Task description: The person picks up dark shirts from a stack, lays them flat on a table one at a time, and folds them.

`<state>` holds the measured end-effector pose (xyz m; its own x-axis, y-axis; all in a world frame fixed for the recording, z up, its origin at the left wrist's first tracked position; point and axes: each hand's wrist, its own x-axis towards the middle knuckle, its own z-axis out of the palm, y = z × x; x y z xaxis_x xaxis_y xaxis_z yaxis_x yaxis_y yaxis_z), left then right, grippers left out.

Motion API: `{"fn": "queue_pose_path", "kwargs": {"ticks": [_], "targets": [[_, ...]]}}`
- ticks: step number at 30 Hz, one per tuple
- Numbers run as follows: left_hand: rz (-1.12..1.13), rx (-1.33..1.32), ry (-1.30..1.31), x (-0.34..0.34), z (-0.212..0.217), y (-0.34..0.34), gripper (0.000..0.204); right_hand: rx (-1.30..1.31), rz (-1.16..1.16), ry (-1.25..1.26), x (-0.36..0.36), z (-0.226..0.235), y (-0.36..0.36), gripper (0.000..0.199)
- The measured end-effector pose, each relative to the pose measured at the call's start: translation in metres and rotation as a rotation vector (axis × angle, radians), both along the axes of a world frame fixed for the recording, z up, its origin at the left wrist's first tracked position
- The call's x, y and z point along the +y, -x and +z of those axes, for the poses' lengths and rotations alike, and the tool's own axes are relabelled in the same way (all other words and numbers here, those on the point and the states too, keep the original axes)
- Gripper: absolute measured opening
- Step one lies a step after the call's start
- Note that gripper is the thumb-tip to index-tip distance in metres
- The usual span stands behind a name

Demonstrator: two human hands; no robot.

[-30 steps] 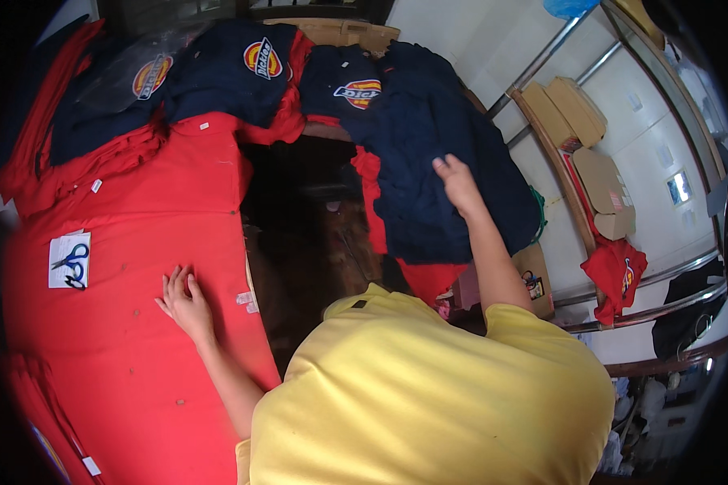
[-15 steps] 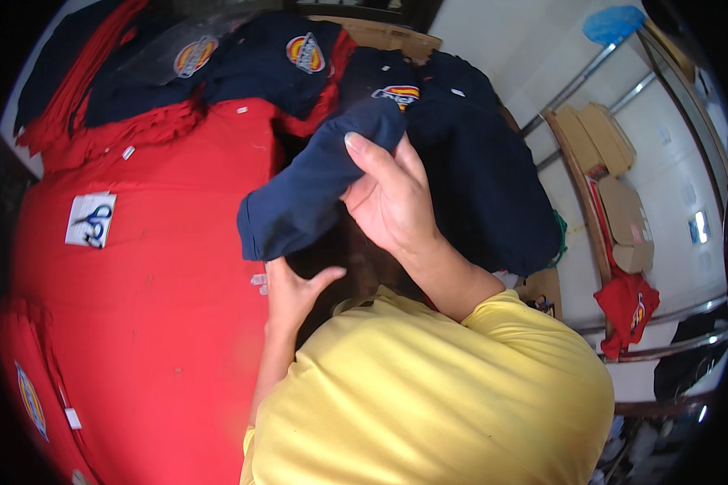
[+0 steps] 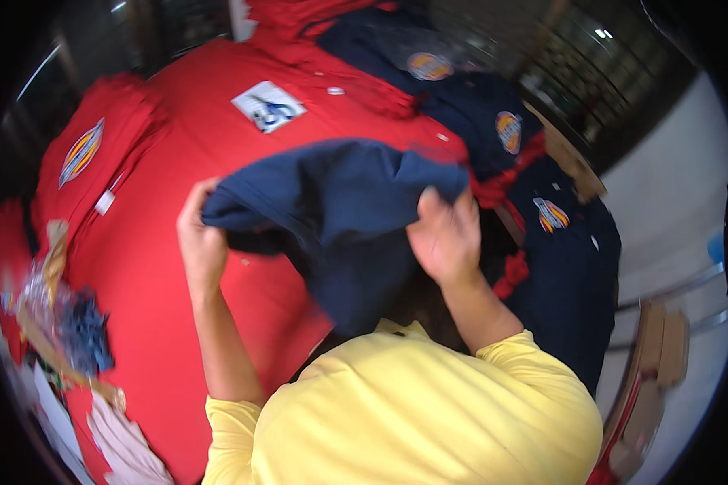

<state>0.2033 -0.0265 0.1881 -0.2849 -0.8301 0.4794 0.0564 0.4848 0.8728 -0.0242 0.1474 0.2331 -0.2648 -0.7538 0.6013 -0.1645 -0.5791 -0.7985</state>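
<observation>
A navy blue fabric garment (image 3: 340,190) hangs spread between my two hands, its lower part drooping toward my yellow shirt. At its left edge my left hand (image 3: 201,238) is closed, the fingers gripping the cloth. My right hand (image 3: 446,238) holds the garment's right end, with the thumb toward me; motion blurs its fingers. The garment is lifted above a table covered in red cloth (image 3: 178,339). Its folds hide its full shape.
Scissors (image 3: 275,109) lie on a white card (image 3: 287,93) beyond the garment. Navy garments with badges (image 3: 558,267) are piled at right, red garments (image 3: 89,162) at left. Clear plastic and blue scraps (image 3: 85,331) sit at the left edge. Cardboard (image 3: 671,347) stands far right.
The view has swung left. The navy garment, earlier bunched in a roll in my right hand, is now opened out. My left hand has moved from beneath its end to grip its left edge.
</observation>
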Motion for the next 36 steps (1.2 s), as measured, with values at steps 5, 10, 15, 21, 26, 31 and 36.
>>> {"fn": "queue_pose_path", "kwargs": {"ticks": [5, 10, 15, 21, 26, 31, 36], "targets": [[0.455, -0.018, 0.520, -0.008, 0.038, -0.077, 0.037, 0.692, 0.825, -0.021, -0.014, -0.017, -0.045, 0.034], [0.796, -0.347, -0.170, 0.017, -0.048, -0.177, 0.053, 0.888, 1.186, -0.553, -0.027, -0.028, -0.034, 0.043], [1.015, -0.672, -0.495, 0.089, -0.141, -0.213, 0.051, 0.852, 0.653, -0.605, -0.074, -0.073, 0.023, 0.040], [1.155, -0.625, -0.785, 0.145, -0.139, -0.159, 0.070, 0.913, -0.063, -0.693, -0.142, -0.129, 0.075, 0.037], [1.170, -0.599, -0.442, 0.162, -0.146, -0.127, 0.050, 0.926, 0.084, -0.649, -0.159, -0.169, 0.091, 0.038], [0.953, -0.078, -0.596, 0.189, -0.143, -0.138, 0.016, 0.831, 0.268, -0.668, -0.167, -0.150, 0.131, 0.028], [0.924, -0.611, -0.895, 0.212, -0.103, -0.131, 0.034, 1.040, 0.353, -0.793, -0.177, -0.118, 0.170, 0.033]]}}
